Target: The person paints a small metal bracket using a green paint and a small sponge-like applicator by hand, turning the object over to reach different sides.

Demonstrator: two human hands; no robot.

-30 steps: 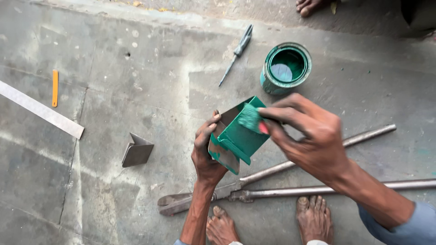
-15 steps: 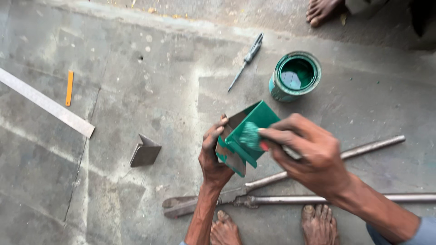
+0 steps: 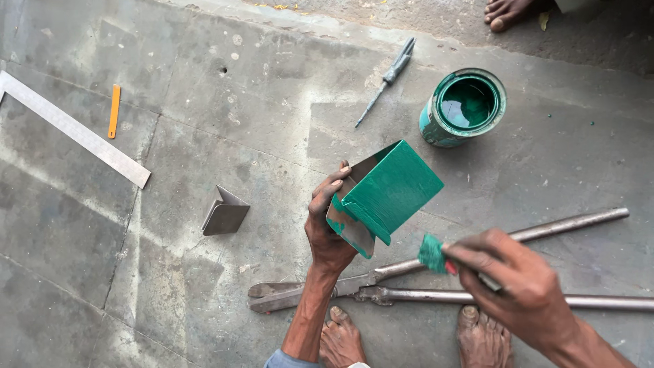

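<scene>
My left hand (image 3: pixel 328 225) grips a folded sheet-metal piece (image 3: pixel 388 191) from below; its outer faces are coated green, its inner face is partly bare grey. My right hand (image 3: pixel 518 286) is lower right of it, pinching a small green-soaked pad (image 3: pixel 432 253) with a red bit next to the fingers. The pad is off the metal, a short way below its lower edge. An open can of green paint (image 3: pixel 463 107) stands on the floor beyond the piece.
Large long-handled metal shears (image 3: pixel 436 289) lie across the floor by my bare feet (image 3: pixel 409 337). An unpainted bent metal piece (image 3: pixel 225 212) sits left. A steel ruler (image 3: pixel 71 128), an orange pencil (image 3: pixel 114 110) and a screwdriver (image 3: pixel 388 77) lie farther off. Another person's foot (image 3: pixel 507 12) shows at top.
My right hand has drawn the green pad down and to the right, off the painted face. The left hand still holds the folded piece, now fully uncovered.
</scene>
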